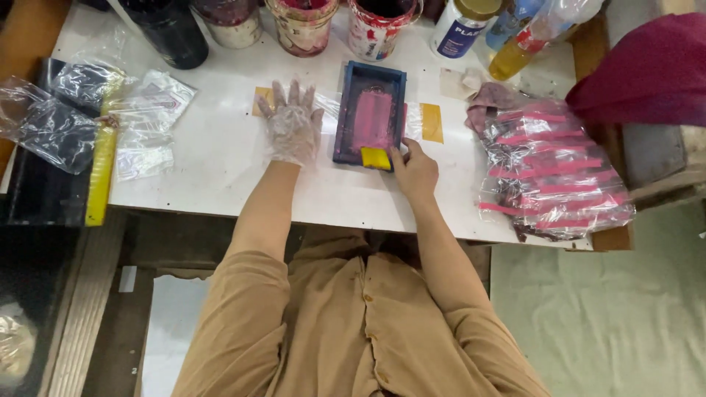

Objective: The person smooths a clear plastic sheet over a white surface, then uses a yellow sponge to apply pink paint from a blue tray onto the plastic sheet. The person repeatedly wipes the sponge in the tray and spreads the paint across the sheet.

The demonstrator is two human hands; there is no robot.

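- A small blue frame [368, 114] is seen lying flat on the white table [220, 154], with pink ink spread over its middle.
- A yellow scraper block [375, 157] is held at the near end of the frame by the right hand [414, 170], and the fingers are closed on it.
- The left hand [292, 126] is covered by a thin clear glove and is laid flat on the table just beside the frame, with its fingers spread apart and nothing held in it.
- The frame is best kept still, so the flat hand could be pressed closer against its side.
- The block is best kept level, so that the ink is pushed evenly from one end to the other.
- A slow, steady push is judged better than a fast one, because ink could be smeared over the blue edge.
- Yellow tape strips [432, 122] are seen sticking out from under the frame on both sides.
- Paint pots [303, 26] are lined up at the far edge of the table, well apart from the hands.
- A pile of clear bags with pink strips [551, 169] is stacked to the right, and it should not be bumped by the elbow.
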